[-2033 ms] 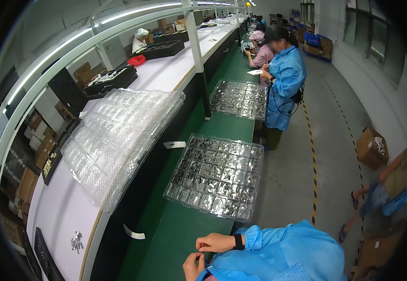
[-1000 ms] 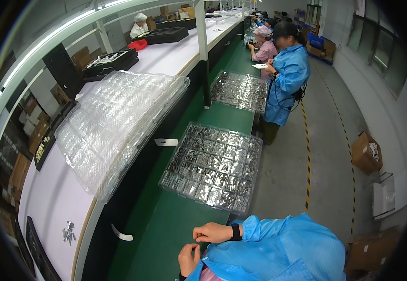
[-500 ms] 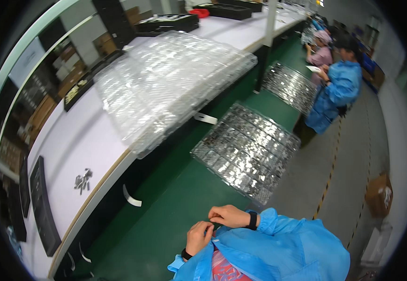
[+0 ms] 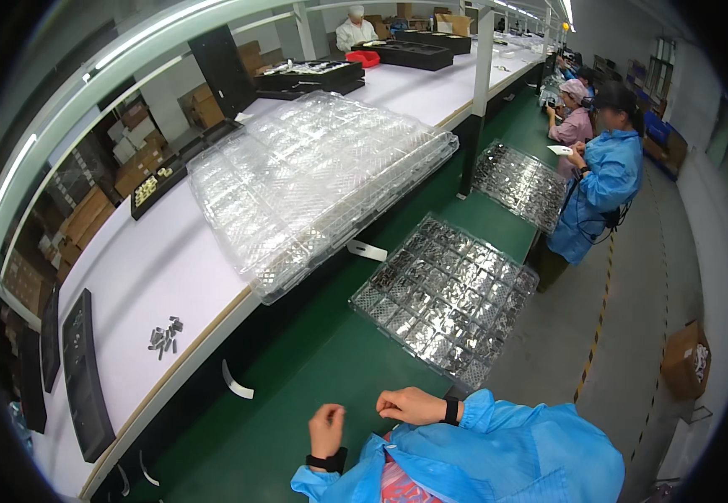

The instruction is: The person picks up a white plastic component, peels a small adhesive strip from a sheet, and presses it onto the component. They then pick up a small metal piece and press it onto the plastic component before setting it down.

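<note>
Up and to the right of both hands, on the green counter (image 4: pixel 255 444), lies the clear compartment tray (image 4: pixel 410 343), apart from the fingers of either. The right hand (image 4: pixel 411 406) is the nearer: it hangs just below the tray's near left edge, so the tray lies up from it, slightly rightward. The left hand (image 4: pixel 326 429) sits farther off, leaving a longer diagonal between it and the same edge. A gap separates the two hands. Both are loosely bent, the left with fingers raised, the right with fingers pointing left; no object shows in either, though whether something tiny is pinched between the fingertips I cannot tell.

Flat on its base, the tray turns its compartments, filled with shiny small parts, upward. One pair of edges follows the counter's run, from lower left to upper right; the other crosses it, from upper left to lower right. That crossing direction looks slightly longer, but the outline is nearly square and the fisheye bends it, so the long axis stays uncertain. One corner points down toward the right sleeve (image 4: pixel 485 411); nothing marks a front or back.
</note>
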`<state>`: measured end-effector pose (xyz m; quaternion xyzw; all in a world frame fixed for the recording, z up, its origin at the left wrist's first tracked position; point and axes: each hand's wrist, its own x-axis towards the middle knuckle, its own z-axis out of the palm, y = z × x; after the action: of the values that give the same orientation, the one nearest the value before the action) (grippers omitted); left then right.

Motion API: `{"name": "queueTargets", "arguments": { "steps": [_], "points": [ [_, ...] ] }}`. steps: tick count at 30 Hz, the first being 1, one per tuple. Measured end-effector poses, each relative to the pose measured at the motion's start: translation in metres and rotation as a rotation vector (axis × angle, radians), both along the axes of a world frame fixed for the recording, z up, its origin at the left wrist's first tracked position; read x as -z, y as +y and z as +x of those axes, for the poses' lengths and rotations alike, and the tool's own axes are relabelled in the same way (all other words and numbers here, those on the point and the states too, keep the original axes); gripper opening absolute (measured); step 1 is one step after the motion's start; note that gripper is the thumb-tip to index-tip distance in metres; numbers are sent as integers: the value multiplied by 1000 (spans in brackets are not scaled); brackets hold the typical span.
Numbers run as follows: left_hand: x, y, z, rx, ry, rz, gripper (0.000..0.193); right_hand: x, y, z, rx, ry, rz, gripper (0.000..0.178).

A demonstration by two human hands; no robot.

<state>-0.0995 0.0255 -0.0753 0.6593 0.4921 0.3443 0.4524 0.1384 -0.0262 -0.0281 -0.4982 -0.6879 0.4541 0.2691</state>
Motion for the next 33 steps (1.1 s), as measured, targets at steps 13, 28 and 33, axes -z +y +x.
{"name": "queueTargets", "arguments": {
  "steps": [13, 28, 33],
  "points": [
    [154, -44, -82, -19, 1043, -477, 116, 10, -18, -2, 47, 48, -12, 17],
    [133, -46, -77, -97, 1092, -494, 115, 8, -37, -30, 56, 23, -75, 14],
    [149, -43, -66, -43, 1128, -511, 113, 31, -48, -19, 83, 103, -122, 15]
  ]
}}
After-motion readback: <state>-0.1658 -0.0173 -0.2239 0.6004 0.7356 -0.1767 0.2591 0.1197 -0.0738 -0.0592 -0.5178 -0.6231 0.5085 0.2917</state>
